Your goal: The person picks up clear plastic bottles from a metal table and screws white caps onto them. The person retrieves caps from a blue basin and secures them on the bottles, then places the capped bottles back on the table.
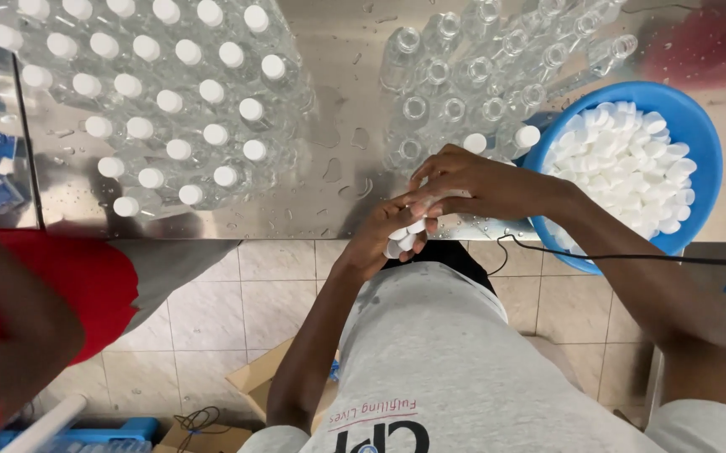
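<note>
My left hand point(376, 239) is cupped at the table's front edge and holds several white caps point(405, 235). My right hand point(472, 180) reaches over it, fingertips pinching a cap at the left palm. Just beyond my hands stands a group of clear, uncapped plastic bottles point(464, 75); two at its near edge carry white caps point(527, 134). A blue bowl point(699, 126) full of white caps sits to the right, next to my right forearm.
A block of capped clear bottles point(161, 101) fills the left of the wet steel table point(338, 143). Another person's arm in a red sleeve point(36, 302) is at lower left. A black cable point(631, 256) runs along the table edge. Cardboard point(254, 377) lies on the tiled floor.
</note>
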